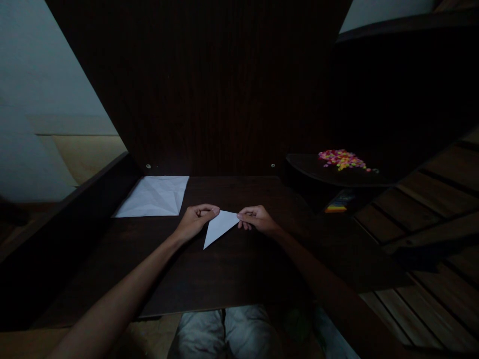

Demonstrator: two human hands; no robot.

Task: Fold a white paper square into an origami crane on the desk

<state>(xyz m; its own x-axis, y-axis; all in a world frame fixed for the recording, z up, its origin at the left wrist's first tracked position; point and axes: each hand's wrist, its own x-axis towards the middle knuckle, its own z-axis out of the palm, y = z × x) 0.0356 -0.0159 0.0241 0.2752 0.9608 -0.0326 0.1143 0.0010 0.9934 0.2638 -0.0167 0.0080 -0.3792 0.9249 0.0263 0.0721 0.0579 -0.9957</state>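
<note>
Between my two hands is a small white piece of folded paper [220, 227], triangular in outline, with one sharp corner pointing down toward me. My left hand [196, 219] pinches its upper left corner between thumb and fingers. At the right corner, my right hand [256, 218] grips the paper with thumb and forefinger, the other fingers curled below. The paper is held just over the dark wooden desk [194, 289]; whether it touches the surface I cannot tell. A larger creased white sheet [155, 196] lies flat at the back left of the desk.
A pile of small colourful beads [342, 159] sits on a rounded dark shelf [318, 169] at the right, with a yellow-orange item [336, 209] beneath it. A tall dark panel [224, 89] rises behind the desk. A raised side board [75, 199] borders the left. Slatted wood [434, 199] stands at right.
</note>
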